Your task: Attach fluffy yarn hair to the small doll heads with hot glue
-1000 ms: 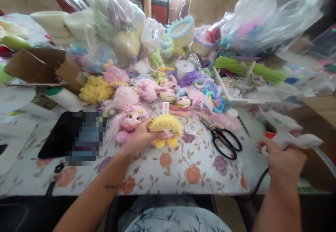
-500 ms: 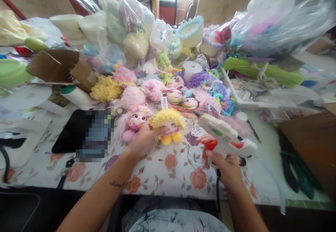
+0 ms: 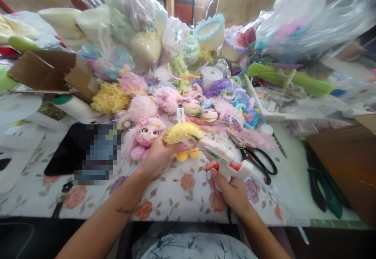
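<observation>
My left hand (image 3: 160, 149) is closed around a small doll (image 3: 183, 133) with fluffy yellow hair and yellow pompom feet; a white tag stands up from its top. In my right hand (image 3: 230, 188) is a white glue gun (image 3: 221, 155) with a red trigger, a clear glue stick trailing from its back end. The gun's dark nozzle points left, at the doll's hair; whether it touches cannot be made out. Just left of the yellow doll sits a pink doll (image 3: 147, 133) with a painted face. Black-handled scissors (image 3: 258, 161) lie behind the gun.
A dark tablet or phone (image 3: 67, 145) lies left, near a cardboard box (image 3: 44, 71). Pompoms, doll heads (image 3: 209, 114), a ribbon spool (image 3: 211, 75) and plastic bags crowd the back. A white tray (image 3: 273, 114) and another cardboard box (image 3: 343, 161) stand right.
My right hand has brought the glue gun left, its nozzle now at the yellow doll's hair. The doll is tipped so less of its face shows. The scissors have come into fuller view.
</observation>
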{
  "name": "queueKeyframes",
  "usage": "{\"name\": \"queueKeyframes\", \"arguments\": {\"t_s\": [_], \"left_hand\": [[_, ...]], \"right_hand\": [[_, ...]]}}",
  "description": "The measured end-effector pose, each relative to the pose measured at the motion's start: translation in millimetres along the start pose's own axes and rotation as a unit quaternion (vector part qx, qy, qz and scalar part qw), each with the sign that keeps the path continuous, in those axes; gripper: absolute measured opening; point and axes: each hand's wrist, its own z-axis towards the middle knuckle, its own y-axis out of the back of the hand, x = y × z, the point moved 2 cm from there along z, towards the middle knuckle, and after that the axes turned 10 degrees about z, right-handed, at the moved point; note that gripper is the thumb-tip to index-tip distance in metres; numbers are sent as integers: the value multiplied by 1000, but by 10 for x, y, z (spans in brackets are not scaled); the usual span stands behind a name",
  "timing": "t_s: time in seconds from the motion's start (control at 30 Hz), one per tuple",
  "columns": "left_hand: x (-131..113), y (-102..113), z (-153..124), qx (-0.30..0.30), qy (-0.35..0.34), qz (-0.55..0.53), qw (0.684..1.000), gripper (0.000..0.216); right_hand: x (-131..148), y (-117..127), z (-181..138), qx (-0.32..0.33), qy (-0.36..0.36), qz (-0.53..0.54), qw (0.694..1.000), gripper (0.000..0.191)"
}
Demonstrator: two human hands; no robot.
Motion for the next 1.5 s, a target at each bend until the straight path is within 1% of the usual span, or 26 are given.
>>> {"name": "queueKeyframes", "arguments": {"t_s": [0.13,0.2,0.33,0.47,0.63,0.8,0.93,1.07,1.23,1.5], "left_hand": [[5,2,0,2,-3,0,1000,54],[8,3,-3,4,-2,3,1000,55],[3,0,-9,-1,9,9,1000,59],[-11,-7,-4,-6,14,5,1000,62],[-8,-8,0,-2,9,9,1000,58],[-7,-14,-10,4,3,8,1000,57],[-8,-8,-9,-5,8,11,1000,58],[6,7,-2,-7,10,11,1000,58],[12,8,1,-3,5,10,1000,57],[-11,-5,-13,-8,13,3,1000,60]], "right_hand": [[-26,-12,-16,-15,-34,6,999,33],[-30,-19,-18,-21,-40,11,999,34],[-1,-25,-12,-24,-22,-4,999,33],[10,-19,-13,-22,-29,-17,999,34],[4,-16,-13,-15,-10,-9,1000,32],[-34,-14,-14,-16,-33,-7,999,33],[-51,-9,-3,-8,-14,-16,1000,32],[-58,-2,9,-6,-10,-21,1000,33],[-17,-9,-5,-11,-2,-25,1000,31],[20,-16,-13,-32,-20,-27,999,30]]}}
